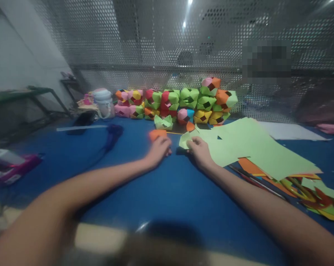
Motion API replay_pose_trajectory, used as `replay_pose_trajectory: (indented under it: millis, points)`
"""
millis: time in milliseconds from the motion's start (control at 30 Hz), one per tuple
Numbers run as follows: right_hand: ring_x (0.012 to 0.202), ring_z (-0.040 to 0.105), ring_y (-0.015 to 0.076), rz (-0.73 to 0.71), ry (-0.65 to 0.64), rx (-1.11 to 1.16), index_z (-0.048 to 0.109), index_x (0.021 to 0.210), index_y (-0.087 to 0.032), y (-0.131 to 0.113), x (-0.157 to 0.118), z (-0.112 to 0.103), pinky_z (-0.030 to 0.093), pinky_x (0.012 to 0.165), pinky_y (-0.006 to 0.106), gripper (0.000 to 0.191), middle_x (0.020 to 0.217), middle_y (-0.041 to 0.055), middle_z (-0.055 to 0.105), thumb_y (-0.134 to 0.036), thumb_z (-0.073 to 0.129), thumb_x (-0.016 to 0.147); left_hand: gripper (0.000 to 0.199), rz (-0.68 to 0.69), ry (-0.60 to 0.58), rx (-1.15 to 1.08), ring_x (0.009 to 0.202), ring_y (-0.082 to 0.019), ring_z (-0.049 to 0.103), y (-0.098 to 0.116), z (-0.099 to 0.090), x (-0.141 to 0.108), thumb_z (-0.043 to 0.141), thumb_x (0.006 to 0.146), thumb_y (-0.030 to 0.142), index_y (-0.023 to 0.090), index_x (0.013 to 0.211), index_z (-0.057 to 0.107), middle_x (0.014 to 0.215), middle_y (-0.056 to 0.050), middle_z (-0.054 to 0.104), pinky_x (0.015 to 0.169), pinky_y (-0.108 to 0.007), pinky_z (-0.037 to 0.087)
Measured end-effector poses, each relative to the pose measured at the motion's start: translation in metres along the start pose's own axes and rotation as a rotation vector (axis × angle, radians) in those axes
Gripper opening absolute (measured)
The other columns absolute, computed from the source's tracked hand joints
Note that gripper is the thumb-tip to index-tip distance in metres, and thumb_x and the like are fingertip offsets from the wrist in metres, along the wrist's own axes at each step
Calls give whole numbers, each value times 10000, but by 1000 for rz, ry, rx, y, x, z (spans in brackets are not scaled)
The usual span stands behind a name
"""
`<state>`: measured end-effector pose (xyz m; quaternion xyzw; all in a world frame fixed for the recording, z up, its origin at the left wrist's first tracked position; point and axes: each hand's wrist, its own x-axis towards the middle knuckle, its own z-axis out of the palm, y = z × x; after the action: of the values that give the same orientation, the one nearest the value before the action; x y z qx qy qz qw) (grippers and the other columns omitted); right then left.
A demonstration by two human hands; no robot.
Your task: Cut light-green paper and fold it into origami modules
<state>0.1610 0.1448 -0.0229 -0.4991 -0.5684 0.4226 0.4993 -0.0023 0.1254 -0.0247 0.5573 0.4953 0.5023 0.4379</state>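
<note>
My left hand [158, 152] is closed on an orange folded paper piece [157, 134], which is blurred by motion. A pale green folded paper piece [185, 140] is pinched in my right hand [200, 152], just above the blue tabletop [155, 199]. Between and beyond the hands sits another green folded paper piece [164, 122], hollow side up. Behind it, folded paper balls [189, 96] in green, red, pink, orange and yellow stand stacked in rows. A small orange piece [190, 126] lies just past my right hand.
Large light green paper sheets [247, 144] spread to the right, with scissors [258, 183] and coloured paper scraps [319, 197] nearer me. At the left are a phone [83, 120], a dark blue blurred item [114, 135] and a white jug [103, 103]. A perforated metal screen [155, 44] rises behind.
</note>
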Motion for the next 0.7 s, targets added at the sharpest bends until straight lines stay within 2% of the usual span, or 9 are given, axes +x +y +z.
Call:
replay_pose_trajectory:
  millis: [233,400,500,600,700]
  points:
    - [572,483,119,-29,-28,13,485,744,-188,6,-1,0,481,573,285,192,669,-30,504,-354,524,654,47,42,78,77,434,-76,503,-4,-1,-4,465,808,184,167,813,508,564,32,545,453,-180,370]
    - [586,490,132,-57,-83,-15,500,751,-189,7,-3,-1,479,569,282,187,653,-29,506,-354,531,668,129,121,60,261,489,-91,532,-3,0,-8,430,765,128,155,822,543,600,21,554,501,-198,407]
    - [595,491,134,-58,-90,-10,507,762,-188,9,-4,-2,472,563,276,179,671,-24,516,-345,527,677,162,215,-48,439,591,-110,545,3,1,-17,417,750,117,164,768,571,668,5,580,605,-235,445]
    - [588,491,132,-47,-85,0,508,774,-185,12,-4,-4,465,559,272,171,686,-22,520,-334,518,689,165,330,-238,636,720,-136,542,10,2,-28,445,745,112,180,708,590,732,-9,594,728,-262,437]
    - [585,493,131,-40,-81,-5,504,798,-186,12,-4,-5,464,567,273,173,680,-29,508,-328,511,699,143,416,-407,817,758,-163,516,15,2,-37,480,762,118,180,702,595,765,-34,590,732,-276,416]
